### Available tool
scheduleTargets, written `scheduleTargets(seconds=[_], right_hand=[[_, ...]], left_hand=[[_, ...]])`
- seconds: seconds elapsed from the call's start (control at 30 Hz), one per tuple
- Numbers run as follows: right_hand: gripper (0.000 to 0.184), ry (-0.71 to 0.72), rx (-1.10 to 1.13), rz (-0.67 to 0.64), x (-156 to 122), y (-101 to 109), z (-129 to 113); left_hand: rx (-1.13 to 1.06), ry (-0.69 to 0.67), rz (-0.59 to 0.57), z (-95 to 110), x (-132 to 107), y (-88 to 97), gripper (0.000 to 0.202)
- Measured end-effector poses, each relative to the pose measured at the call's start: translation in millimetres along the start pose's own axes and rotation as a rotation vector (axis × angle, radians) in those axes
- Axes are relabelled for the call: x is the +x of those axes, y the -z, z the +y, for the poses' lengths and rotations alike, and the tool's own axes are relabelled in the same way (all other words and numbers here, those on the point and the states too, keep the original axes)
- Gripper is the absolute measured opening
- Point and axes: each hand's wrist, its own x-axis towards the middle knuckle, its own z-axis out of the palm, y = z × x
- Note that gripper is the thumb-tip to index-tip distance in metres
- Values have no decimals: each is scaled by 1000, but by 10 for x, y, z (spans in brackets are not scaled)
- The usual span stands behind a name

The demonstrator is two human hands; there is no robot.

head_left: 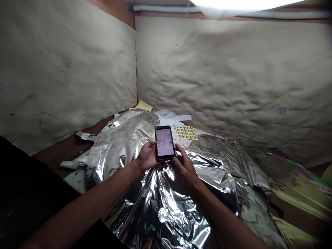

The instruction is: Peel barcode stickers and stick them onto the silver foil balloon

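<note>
A dark-framed smartphone with a lit, pinkish-white screen is held upright in front of me, over a crinkled silver foil sheet. My left hand grips its left edge, the thumb on the frame and the other fingers partly hidden behind it. At the lower right corner, my right hand is closed against the phone with bent fingers. The text on the screen is too small to read. Just behind the phone lie a yellow sheet of dark labels and loose white papers.
Paper-covered walls meet in a corner behind the foil-covered surface. A yellow paper lies near that corner. Yellow plastic wrapping is at the right, and a black shape fills the lower left. A bright light hangs above.
</note>
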Motion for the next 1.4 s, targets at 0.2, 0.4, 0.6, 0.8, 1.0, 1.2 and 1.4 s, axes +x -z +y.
scheduleTargets(seconds=[0.2, 0.4, 0.6, 0.8, 1.0, 1.2, 1.4], right_hand=[[61, -104, 93, -164, 31, 23, -7], [56, -278, 383, -220, 46, 19, 16], [46, -300, 412, -246, 48, 28, 10], [45, -290, 395, -242, 44, 9, 21], [53, -236, 359, -138, 3, -7, 29], [52, -240, 327, -112, -25, -16, 37], [52, -268, 275, -160, -28, -4, 30]], left_hand=[[0, -75, 18, -9, -5, 15, 58], [22, -120, 14, -37, -14, 1, 59], [62, -73, 33, -31, -22, -27, 49], [138, -91, 101, -42, -4, -38, 44], [276, -162, 231, 148, -28, -84, 48], [456, -169, 348, 666, -503, -253, 72], [646, -223, 575, 1165, -1548, -85, 76]])
